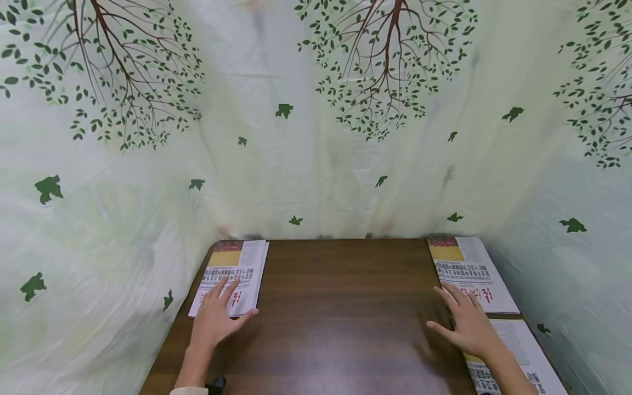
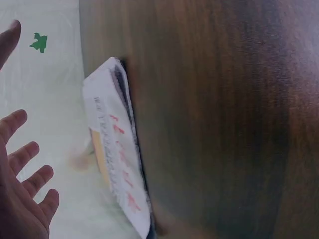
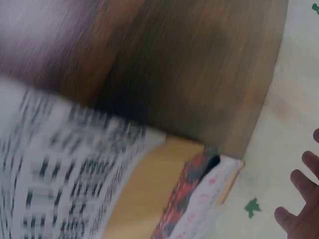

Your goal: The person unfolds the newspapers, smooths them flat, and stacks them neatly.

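A folded newspaper (image 1: 239, 272) with a yellow block and red characters lies at the table's back left. My left hand (image 1: 213, 322) is over its front part, fingers extended and thumb out to the right. On the right side, a similar newspaper (image 1: 464, 270) lies at the back, with another newspaper (image 1: 525, 343) just in front of it. Spread fingers of my right hand (image 1: 466, 323) overlap the back newspaper's left edge, while the forearm crosses over the front one. The left wrist view shows the left hand (image 2: 22, 184) with its fingers apart and nothing gripped.
The brown wooden table (image 1: 345, 307) stands against a pale cloth (image 1: 345, 181) printed with trees and green leaves, which also hangs along both sides. A dark band (image 1: 216, 385) is on my left wrist. The newspapers lie along the table's left and right edges.
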Demonstrator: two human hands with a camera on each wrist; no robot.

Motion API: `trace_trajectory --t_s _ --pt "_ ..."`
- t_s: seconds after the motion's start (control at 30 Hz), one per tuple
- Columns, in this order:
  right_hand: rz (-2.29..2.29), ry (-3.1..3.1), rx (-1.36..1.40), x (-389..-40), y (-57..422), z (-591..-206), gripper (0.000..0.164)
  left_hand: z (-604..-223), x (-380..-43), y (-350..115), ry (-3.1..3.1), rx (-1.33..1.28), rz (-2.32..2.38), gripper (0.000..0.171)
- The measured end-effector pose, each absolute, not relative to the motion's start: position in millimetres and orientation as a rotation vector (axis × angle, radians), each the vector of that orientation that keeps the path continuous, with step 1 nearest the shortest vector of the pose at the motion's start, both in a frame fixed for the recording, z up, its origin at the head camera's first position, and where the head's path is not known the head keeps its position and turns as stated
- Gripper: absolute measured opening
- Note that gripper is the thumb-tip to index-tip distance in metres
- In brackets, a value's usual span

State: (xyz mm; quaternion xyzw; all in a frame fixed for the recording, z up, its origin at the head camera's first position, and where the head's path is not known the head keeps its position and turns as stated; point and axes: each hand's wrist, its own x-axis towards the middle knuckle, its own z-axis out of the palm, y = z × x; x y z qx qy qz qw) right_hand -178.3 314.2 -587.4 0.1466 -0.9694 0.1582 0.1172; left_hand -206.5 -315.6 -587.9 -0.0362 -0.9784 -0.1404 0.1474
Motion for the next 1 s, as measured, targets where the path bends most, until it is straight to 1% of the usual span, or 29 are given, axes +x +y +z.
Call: trace_trajectory --t_s 0.27,0.43,0.63,0.83,1.0 --pt "0.562 -2.810 0.446 -183.2 284.9 -602.2 0.083 -608.5 -211.7 -315.0 -2.795 -0.033 -0.507 0.071" --pt "0.650 -2.803 0.465 -180.7 262.3 -617.8 0.081 -624.9 -211.0 -317.5 -2.827 0.008 -0.552 0.060" --pt "0.701 -2.846 0.456 -177.7 249.1 -628.5 0.081 -638.6 -209.5 -316.9 -2.904 0.031 -0.555 0.061" --pt "0.722 -2.937 0.431 -177.3 244.3 -631.3 0.082 -642.4 -210.5 -314.7 -2.989 0.079 -0.583 0.064" --pt "0.747 -2.999 0.433 -176.3 242.3 -634.2 0.081 -645.2 -211.7 -311.0 -3.039 0.115 -0.579 0.063"
